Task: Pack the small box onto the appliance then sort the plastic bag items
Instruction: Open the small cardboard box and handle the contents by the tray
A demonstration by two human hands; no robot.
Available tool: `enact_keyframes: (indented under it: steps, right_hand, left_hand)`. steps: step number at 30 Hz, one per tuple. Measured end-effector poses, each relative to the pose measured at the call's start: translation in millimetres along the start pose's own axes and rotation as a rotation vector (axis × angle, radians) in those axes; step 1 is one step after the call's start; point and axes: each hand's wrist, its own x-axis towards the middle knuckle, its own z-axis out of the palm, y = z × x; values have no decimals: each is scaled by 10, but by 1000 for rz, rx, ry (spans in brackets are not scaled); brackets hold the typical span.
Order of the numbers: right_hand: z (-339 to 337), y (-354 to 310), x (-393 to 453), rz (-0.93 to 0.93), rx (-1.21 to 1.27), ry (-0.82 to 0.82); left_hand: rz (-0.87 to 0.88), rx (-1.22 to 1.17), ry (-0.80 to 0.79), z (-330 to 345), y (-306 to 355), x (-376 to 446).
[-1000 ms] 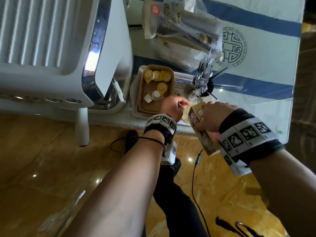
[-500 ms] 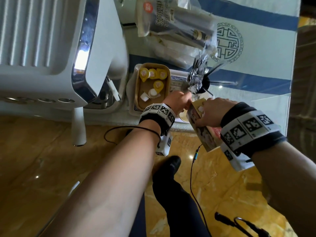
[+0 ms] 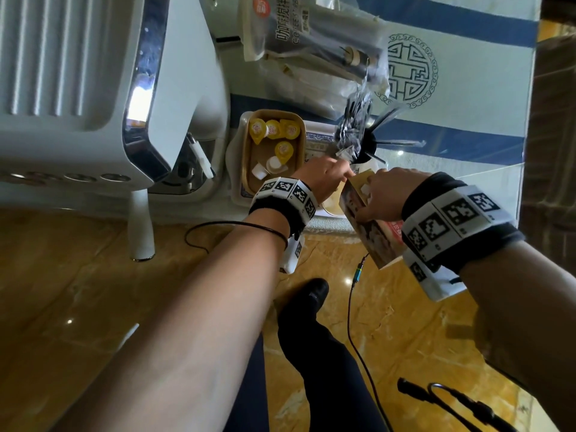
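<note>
My right hand [image 3: 385, 194] covers the middle of the small box [image 3: 371, 232], so I cannot tell how my fingers sit on its far side, and the print on its face is too blurred to read. The fingertips of my left hand [image 3: 321, 179] vanish behind the box's open top, and whatever they touch there is hidden. The white appliance [image 3: 93, 88] runs off the upper left of the frame, and the printed pouch [image 3: 280, 29] is cut by the top edge.
</note>
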Motion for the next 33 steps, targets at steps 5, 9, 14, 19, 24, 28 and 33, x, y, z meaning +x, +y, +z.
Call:
enact_keyframes:
  steps: [5, 9, 14, 19, 24, 28, 33]
  right_hand:
    - [64, 42, -16, 4, 5, -51]
    - [-112, 83, -139, 16, 28, -27]
    - [-632, 137, -490, 14, 51, 46]
    - [-1315, 67, -1064, -31, 88, 184]
    - [-1709, 40, -1604, -46, 166, 400]
    - [-1884, -163, -1915, -111, 230, 649]
    - [-1924, -585, -2137, -269, 377, 888]
  left_hand:
    - [27, 283, -58, 122, 22, 29]
    - [37, 277, 30, -30, 196, -39]
    - [44, 392, 102, -407, 743, -272]
    - [86, 372, 250, -985, 1327, -773]
    - [172, 395, 523, -1464, 1776, -1383]
    - [190, 484, 688, -1939, 1931, -1901]
    - [62, 458, 934, -2430, 1866, -2596]
